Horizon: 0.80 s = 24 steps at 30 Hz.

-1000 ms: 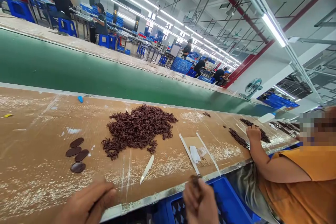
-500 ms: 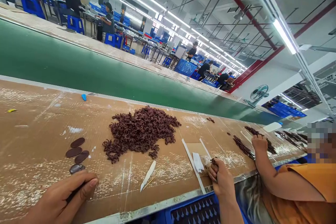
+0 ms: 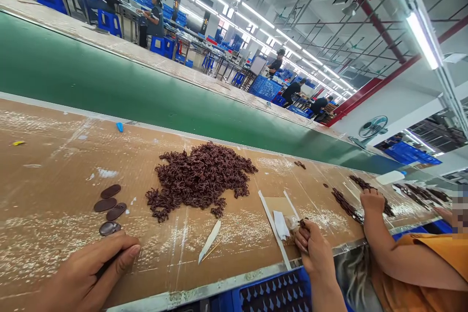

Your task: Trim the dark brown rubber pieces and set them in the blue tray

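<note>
My left hand (image 3: pixel 97 265) is closed in a pinch over the cardboard-covered bench at the lower left; a dark gap shows between thumb and fingers, and what it holds is hidden. Just beyond its fingers lie several dark brown oval pieces (image 3: pixel 106 204), one of them shiny. My right hand (image 3: pixel 315 246) is curled closed near the bench's front edge, with the tip of a small dark brown piece (image 3: pixel 302 223) poking out above the fingers. Between and beyond both hands spreads a heap of dark brown, curly-legged small pieces (image 3: pixel 204 173).
A pale pointed blade-like tool (image 3: pixel 210 241) and a thin stick (image 3: pixel 212 249) lie mid-bench. White strips (image 3: pixel 272 226) and a white paper piece (image 3: pixel 281 225) are beside my right hand. Below is a blue crate (image 3: pixel 276 292). A co-worker's hand (image 3: pixel 373 201) is at the right.
The whole view has shifted slightly, so the bench things appear a little farther right. Both my hands keep nearly the same pose and place.
</note>
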### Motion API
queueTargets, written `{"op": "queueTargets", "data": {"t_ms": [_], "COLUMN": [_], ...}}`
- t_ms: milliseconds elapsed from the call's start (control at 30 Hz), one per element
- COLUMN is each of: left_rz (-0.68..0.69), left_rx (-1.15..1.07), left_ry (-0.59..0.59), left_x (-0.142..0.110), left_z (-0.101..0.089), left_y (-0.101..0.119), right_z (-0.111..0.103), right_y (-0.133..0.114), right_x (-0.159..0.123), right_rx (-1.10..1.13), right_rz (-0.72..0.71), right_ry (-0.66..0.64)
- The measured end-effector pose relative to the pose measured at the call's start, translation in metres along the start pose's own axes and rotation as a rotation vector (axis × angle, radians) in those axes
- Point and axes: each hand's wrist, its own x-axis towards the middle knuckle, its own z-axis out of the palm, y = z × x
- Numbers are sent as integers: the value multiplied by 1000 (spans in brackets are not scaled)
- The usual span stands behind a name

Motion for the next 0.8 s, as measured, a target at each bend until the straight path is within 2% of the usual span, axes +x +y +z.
{"op": "queueTargets", "data": {"t_ms": [167,400,567,800], "left_rz": [28,-85,-32,-38], "left_rx": [-6,-9,13,8], "left_ry": [-8,-20,-80,-81], "left_x": [5,1,1,0], "left_z": [-3,0,-2,0], "left_y": [5,7,1,1], "right_z": [0,4,4,-2], "right_y": [0,-4,-4,0], "right_x": [1,-5,-5,1], "right_rx": [0,-4,-1,-5], "right_rz": [4,11,9,11], "right_ry": [10,15,12,8]}}
